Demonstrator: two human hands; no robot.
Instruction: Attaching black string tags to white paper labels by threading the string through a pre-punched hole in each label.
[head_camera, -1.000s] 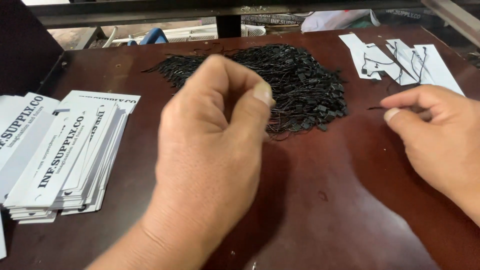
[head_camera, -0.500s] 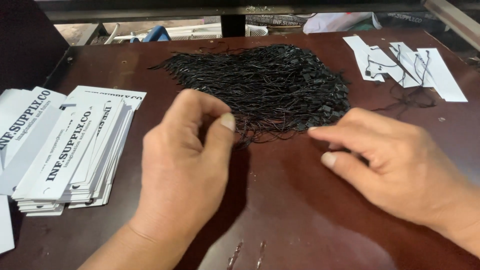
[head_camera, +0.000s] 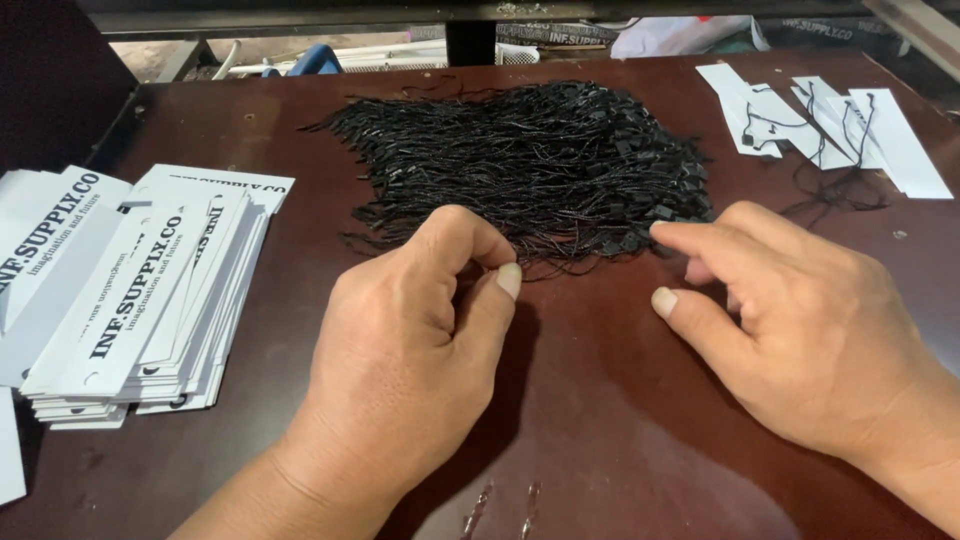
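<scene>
A big pile of thin black strings (head_camera: 530, 160) lies in the middle of the dark brown table (head_camera: 600, 420). My left hand (head_camera: 410, 350) rests at the pile's near edge, thumb pressed against curled fingers, pinching a few loose strands there. My right hand (head_camera: 800, 320) lies to the right of it. Its fingers are spread and the forefinger tip touches the pile's near right corner. Nothing is in that hand.
A fanned stack of white printed cards (head_camera: 140, 300) sits at the left edge. Several white cards with black strings threaded on them (head_camera: 830, 120) lie at the back right. Two small metal pins (head_camera: 500, 510) lie near the front edge. Clutter stands beyond the table's far edge.
My left hand has dropped from a raised pinch down to the pile's near edge. My right hand has moved left, from the right side to the pile.
</scene>
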